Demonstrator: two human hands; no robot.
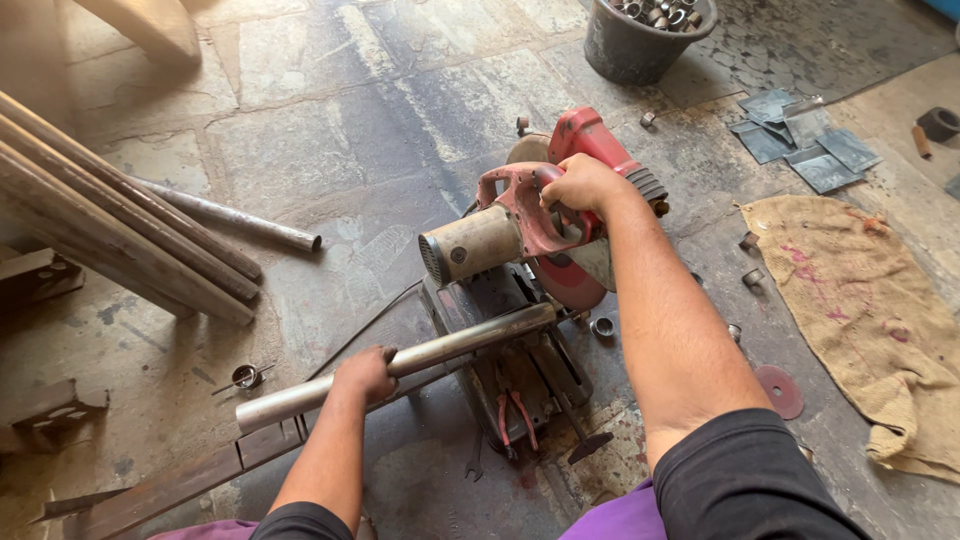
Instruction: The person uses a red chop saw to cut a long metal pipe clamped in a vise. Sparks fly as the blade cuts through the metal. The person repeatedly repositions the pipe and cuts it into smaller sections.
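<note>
Steel pipe [400, 362] lies across the chop saw [520, 300] base on the stone floor [330, 140], its end apparently at the blade. Your left hand [362, 375] is wrapped around the pipe; your right hand [580, 185] is clenched on the saw handle. Cutting stage: the next move calls for holding the pipe steady and lowering evenly.
</note>
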